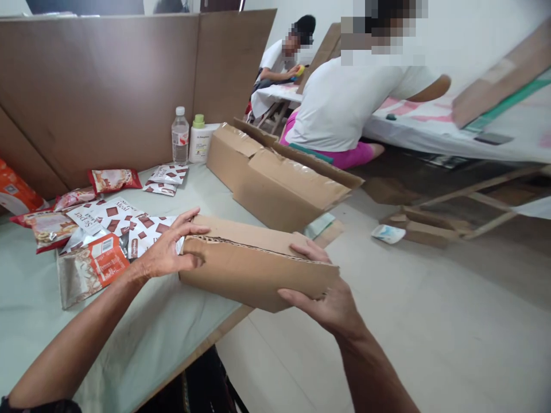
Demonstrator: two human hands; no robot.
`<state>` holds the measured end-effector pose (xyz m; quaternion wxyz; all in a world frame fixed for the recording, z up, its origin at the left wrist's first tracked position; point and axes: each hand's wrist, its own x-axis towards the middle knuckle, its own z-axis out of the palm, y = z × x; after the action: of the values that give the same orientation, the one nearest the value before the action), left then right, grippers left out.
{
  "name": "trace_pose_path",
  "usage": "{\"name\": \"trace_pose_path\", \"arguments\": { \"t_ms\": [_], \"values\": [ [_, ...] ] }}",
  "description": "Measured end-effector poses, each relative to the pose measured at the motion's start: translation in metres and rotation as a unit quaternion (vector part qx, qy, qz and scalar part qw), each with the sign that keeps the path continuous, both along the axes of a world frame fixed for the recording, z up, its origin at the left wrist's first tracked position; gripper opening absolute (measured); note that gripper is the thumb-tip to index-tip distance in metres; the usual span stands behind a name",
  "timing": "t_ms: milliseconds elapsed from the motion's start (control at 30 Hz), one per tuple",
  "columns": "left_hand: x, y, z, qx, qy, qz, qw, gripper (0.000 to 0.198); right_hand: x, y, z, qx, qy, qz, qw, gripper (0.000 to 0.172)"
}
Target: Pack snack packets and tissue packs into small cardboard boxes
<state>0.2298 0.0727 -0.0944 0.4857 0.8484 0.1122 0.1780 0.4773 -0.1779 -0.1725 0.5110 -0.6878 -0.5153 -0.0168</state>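
Note:
Between my two hands is a closed brown cardboard box (253, 269), tilted over the table's edge, with a seam running along its top. My left hand (172, 246) grips its left end, thumb on the near face and fingers over the top. At the other end my right hand (325, 292) is wrapped round the corner, fingertips on top and thumb on the near side. Left of the box lie white snack packets with brown squares (116, 215) and an orange-and-grey packet (97, 267). Red snack bags (114, 179) lie behind them.
Behind the box, larger cardboard boxes (279, 183) stand by a water bottle (180, 137) and a white bottle with a green cap (200, 140). Cardboard panels (107, 86) wall the green-covered table (26, 310). Two people sit at other tables; an open carton (430, 226) is on the floor.

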Motion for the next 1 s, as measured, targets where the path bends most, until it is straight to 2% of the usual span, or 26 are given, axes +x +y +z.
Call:
{"name": "trace_pose_path", "arguments": {
  "t_ms": [100,200,267,367,433,533,600,667,767,900,1000],
  "values": [
    [0.011,0.017,0.005,0.012,-0.001,0.021,1.000,0.052,0.000,0.019,0.001,0.029,-0.014,-0.021,0.999,0.063],
    [0.036,0.042,0.002,0.000,-0.014,0.090,0.996,0.048,0.006,0.054,-0.003,0.051,-0.001,-0.074,0.996,0.062],
    [0.058,0.062,-0.005,-0.009,-0.026,0.144,0.989,0.051,0.016,0.086,-0.006,0.060,0.003,-0.106,0.993,0.067],
    [0.093,0.089,-0.026,-0.018,-0.045,0.227,0.973,0.063,0.033,0.144,-0.006,0.057,-0.015,-0.135,0.989,0.075],
    [0.115,0.098,-0.044,-0.025,-0.049,0.258,0.965,0.072,0.042,0.185,-0.004,0.046,-0.022,-0.161,0.986,0.075],
    [0.145,0.102,-0.071,-0.035,-0.040,0.247,0.968,0.089,0.049,0.237,-0.004,0.026,-0.012,-0.188,0.982,0.076],
    [0.163,0.105,-0.085,-0.039,-0.034,0.230,0.972,0.099,0.051,0.258,-0.008,0.013,-0.015,-0.192,0.981,0.080],
    [0.177,0.112,-0.093,-0.040,-0.033,0.219,0.974,0.104,0.050,0.267,-0.016,0.009,-0.034,-0.190,0.981,0.088],
    [0.189,0.127,-0.102,-0.036,-0.029,0.211,0.976,0.107,0.050,0.266,-0.032,0.014,-0.061,-0.170,0.983,0.096],
    [0.195,0.135,-0.115,-0.021,-0.018,0.204,0.979,0.100,0.052,0.259,-0.049,-0.017,-0.045,-0.141,0.989,0.093],
    [0.195,0.133,-0.124,0.004,-0.007,0.201,0.980,0.095,0.054,0.256,-0.052,-0.067,-0.035,-0.138,0.988,0.088]
  ]
}}
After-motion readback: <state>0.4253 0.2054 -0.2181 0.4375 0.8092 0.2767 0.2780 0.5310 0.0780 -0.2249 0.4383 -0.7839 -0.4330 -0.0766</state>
